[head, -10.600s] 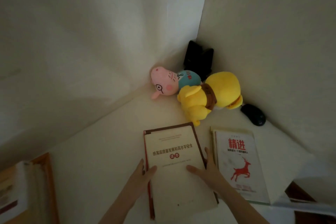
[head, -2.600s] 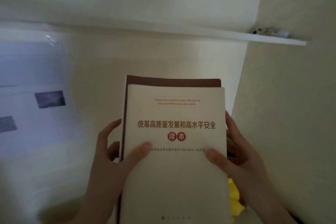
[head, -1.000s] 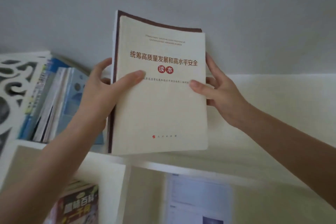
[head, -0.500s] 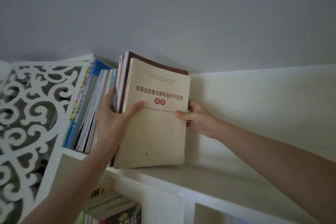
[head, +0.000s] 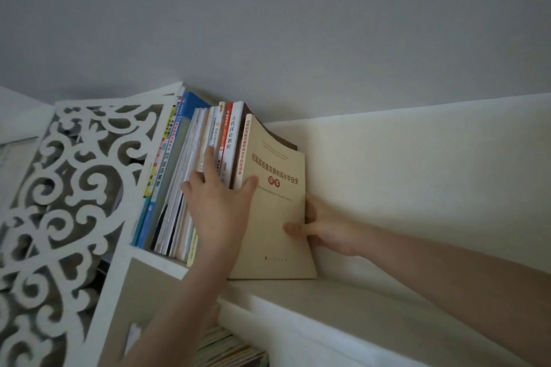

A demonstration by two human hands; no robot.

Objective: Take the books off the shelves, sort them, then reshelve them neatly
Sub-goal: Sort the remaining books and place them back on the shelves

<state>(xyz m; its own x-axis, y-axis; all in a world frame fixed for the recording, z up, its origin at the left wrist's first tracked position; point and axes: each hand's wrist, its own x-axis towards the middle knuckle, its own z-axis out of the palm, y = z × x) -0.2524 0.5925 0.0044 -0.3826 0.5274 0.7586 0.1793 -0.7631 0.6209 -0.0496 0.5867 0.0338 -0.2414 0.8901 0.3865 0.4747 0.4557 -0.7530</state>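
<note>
A beige paperback (head: 277, 217) with red Chinese title stands upright on the top shelf (head: 343, 304), at the right end of a row of upright books (head: 176, 173). A brown-covered book (head: 286, 142) shows just behind it. My right hand (head: 325, 226) grips the paperback's right edge, thumb on the cover and fingers behind. My left hand (head: 219, 205) lies flat with fingers spread over the spines of the neighbouring books, its thumb tip touching the beige cover.
A white fretwork side panel (head: 68, 188) closes the shelf's left end. The shelf's white back wall (head: 417, 173) runs to the right of the books. More books (head: 232, 348) lie in the compartment below. Grey ceiling fills the top.
The beige paperback has gone from held in the air to standing against the row on the shelf. My left hand has shifted from its cover onto the neighbouring spines.
</note>
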